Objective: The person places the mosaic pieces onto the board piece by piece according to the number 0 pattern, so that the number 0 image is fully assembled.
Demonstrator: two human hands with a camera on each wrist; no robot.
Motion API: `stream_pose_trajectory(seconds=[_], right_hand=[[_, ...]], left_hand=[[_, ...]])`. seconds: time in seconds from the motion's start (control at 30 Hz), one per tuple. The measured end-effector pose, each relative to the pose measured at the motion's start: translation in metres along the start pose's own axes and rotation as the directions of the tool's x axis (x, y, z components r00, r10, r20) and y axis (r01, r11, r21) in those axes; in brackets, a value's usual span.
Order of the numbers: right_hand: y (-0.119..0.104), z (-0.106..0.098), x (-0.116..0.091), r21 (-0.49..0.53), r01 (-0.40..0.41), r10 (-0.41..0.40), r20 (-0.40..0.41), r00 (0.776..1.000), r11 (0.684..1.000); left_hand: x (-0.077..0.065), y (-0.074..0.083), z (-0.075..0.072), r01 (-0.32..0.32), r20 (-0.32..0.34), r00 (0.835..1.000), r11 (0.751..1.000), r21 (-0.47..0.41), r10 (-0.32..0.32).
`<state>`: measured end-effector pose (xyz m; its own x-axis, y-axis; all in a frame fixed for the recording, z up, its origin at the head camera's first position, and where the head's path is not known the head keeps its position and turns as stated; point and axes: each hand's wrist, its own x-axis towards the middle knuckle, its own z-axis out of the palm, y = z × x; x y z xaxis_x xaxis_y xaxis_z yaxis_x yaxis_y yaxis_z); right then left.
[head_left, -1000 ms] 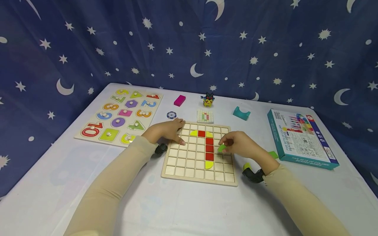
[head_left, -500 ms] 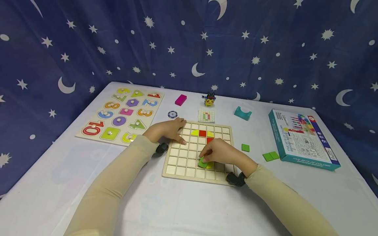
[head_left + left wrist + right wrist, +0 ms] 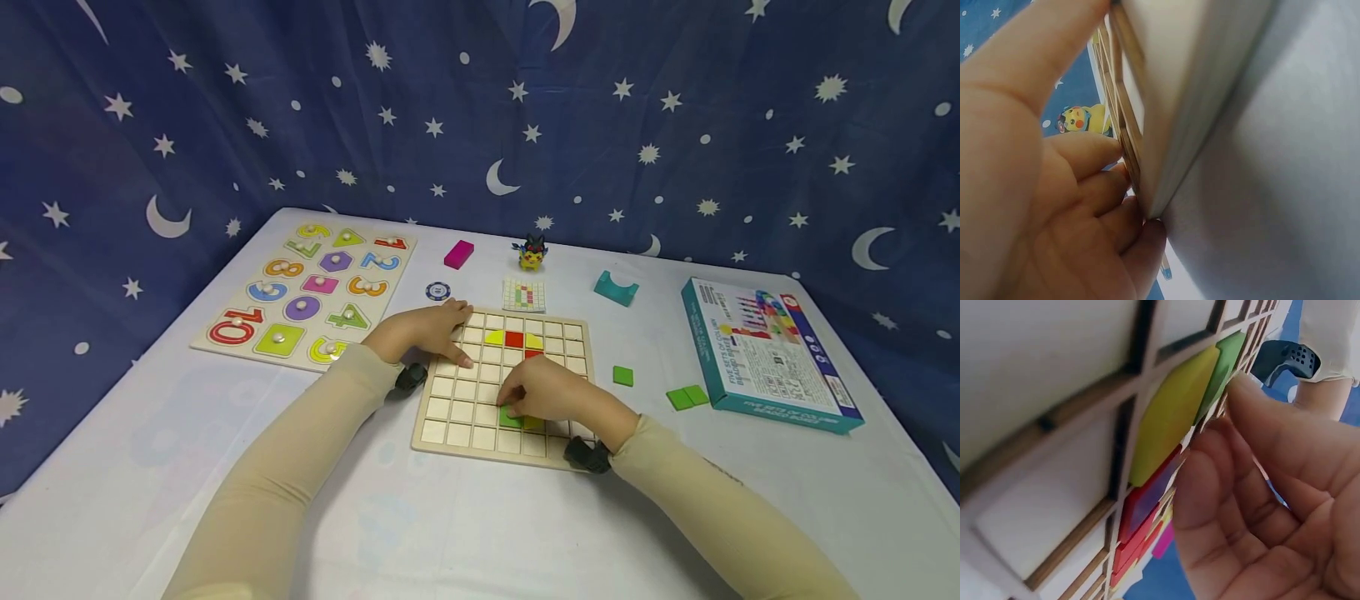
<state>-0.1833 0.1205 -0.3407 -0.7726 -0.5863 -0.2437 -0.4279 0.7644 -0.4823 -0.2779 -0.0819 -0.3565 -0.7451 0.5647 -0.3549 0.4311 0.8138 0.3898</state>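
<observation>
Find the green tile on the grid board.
In the head view, the green tile is on the grid board at the right hand, just left of a yellow piece.

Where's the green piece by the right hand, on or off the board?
On: the green piece lies on the board beside a yellow piece. Whether it's fully seated, I cannot tell.

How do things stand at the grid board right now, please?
Left hand resting at left edge of wooden grid board. Right hand touching green tile, beside yellow tile; full seating unclear. No obstruction visible.
</observation>
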Motion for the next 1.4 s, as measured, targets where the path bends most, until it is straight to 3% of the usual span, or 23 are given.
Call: stream_pose_trajectory(seconds=[0.23, 0.47, 0.63, 0.9, 1.17, 1.4], right_hand=[[0.016, -0.012, -0.015, 0.026, -0.001, 0.003, -0.06, 0.998, 1.0], [0.039, -0.029, -0.039, 0.091, -0.111, 0.12, -0.104, 0.987, 0.99], [0.055, -0.039, -0.059, 0.08, -0.162, 0.171, -0.119, 0.978, 0.983], [0.085, -0.037, -0.087, 0.072, -0.208, 0.214, -0.104, 0.971, 0.976], [0.098, -0.028, -0.092, 0.085, -0.237, 0.241, -0.035, 0.97, 0.968], [0.094, -0.023, -0.09, 0.068, -0.229, 0.231, -0.016, 0.973, 0.971]], left_hand=[[0.0, 0.001, 0.0, -0.002, 0.004, 1.0, 1.0, -0.003, 0.002], [0.0, 0.0, -0.001, 0.002, 0.008, 1.0, 1.0, -0.008, -0.002], [-0.002, 0.001, -0.002, -0.001, 0.012, 1.0, 1.0, -0.009, 0.001], [0.0, 0.001, -0.001, 0.006, 0.016, 1.0, 1.0, -0.008, -0.006], [0.001, 0.0, 0.0, 0.008, 0.019, 1.0, 1.0, -0.008, -0.008], [0.002, 0.0, -0.001, 0.009, 0.022, 1.0, 1.0, 0.003, -0.009]])
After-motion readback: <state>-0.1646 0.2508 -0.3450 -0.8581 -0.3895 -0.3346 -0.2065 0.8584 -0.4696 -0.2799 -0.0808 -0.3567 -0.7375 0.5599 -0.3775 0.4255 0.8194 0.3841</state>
